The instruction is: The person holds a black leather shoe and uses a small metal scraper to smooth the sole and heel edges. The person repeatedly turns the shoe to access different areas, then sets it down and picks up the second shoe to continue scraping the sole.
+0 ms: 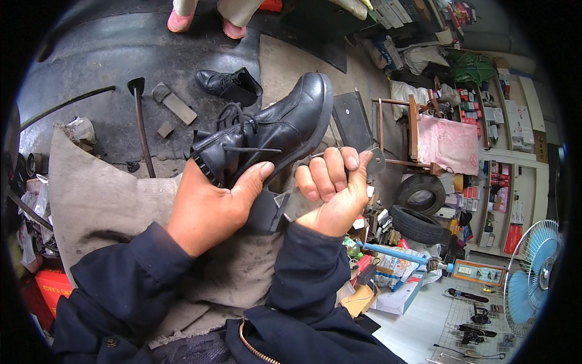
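A black lace-up boot is held over my lap, its toe pointing up and to the right, its sole edge facing right. My left hand wraps round its ankle part, thumb toward the heel. In my right hand is a flat metal blade, fingers curled tightly round it. Its rounded end with a small hole shows beyond my thumb. The blade's slanted tip is beside a flat black piece below the boot; whether they touch, I cannot tell. A grey-brown apron covers my legs.
A second black boot sits on the floor ahead, near a metal rod stand and a grey block-like tool. Someone's pink shoes are at the top. At right are a wooden chair, tyres and a blue fan.
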`<state>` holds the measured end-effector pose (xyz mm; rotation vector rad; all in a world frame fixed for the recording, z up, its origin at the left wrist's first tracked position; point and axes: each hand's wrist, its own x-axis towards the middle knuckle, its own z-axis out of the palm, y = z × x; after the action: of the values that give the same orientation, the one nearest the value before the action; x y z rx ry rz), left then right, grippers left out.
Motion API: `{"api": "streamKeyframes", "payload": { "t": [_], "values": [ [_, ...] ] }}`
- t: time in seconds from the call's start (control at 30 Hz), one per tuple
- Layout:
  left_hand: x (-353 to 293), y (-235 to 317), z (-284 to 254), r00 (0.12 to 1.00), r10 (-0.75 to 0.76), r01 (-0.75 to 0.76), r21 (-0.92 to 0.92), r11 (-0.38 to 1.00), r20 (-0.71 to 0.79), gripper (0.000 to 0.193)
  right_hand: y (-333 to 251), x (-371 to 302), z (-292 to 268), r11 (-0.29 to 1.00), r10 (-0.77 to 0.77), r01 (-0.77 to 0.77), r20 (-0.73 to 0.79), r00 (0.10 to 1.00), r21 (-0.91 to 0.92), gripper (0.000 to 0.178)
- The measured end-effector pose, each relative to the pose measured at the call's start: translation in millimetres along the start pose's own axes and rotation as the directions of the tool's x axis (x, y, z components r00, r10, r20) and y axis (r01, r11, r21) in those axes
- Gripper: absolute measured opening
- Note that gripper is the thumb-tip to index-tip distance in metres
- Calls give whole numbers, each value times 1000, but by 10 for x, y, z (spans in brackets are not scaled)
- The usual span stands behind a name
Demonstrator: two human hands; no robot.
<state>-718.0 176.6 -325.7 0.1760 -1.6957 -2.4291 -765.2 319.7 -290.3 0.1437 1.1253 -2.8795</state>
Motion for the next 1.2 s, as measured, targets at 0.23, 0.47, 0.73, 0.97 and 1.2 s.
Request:
{"api": "streamKeyframes", "payload": {
  "t": [0.23,0.47,0.73,0.97,1.2],
  "values": [
    [-18,24,-22,998,-64,64,-7,998,19,20,-7,-42,-5,999,40,-40,11,999,11,38],
    [-23,34,-19,996,-83,83,-5,997,12,22,-9,-80,-17,998,48,-48,5,999,26,38],
    [-22,9,-10,998,-64,64,25,998,0,22,-13,-121,-40,998,45,-46,27,999,31,38],
    [-18,6,-14,998,-56,56,10,998,5,19,-22,-158,-37,999,51,-51,19,999,12,38],
    [-11,10,-13,998,-54,53,27,998,12,18,-31,-187,-28,998,50,-49,11,999,-25,38]
  ]
}}
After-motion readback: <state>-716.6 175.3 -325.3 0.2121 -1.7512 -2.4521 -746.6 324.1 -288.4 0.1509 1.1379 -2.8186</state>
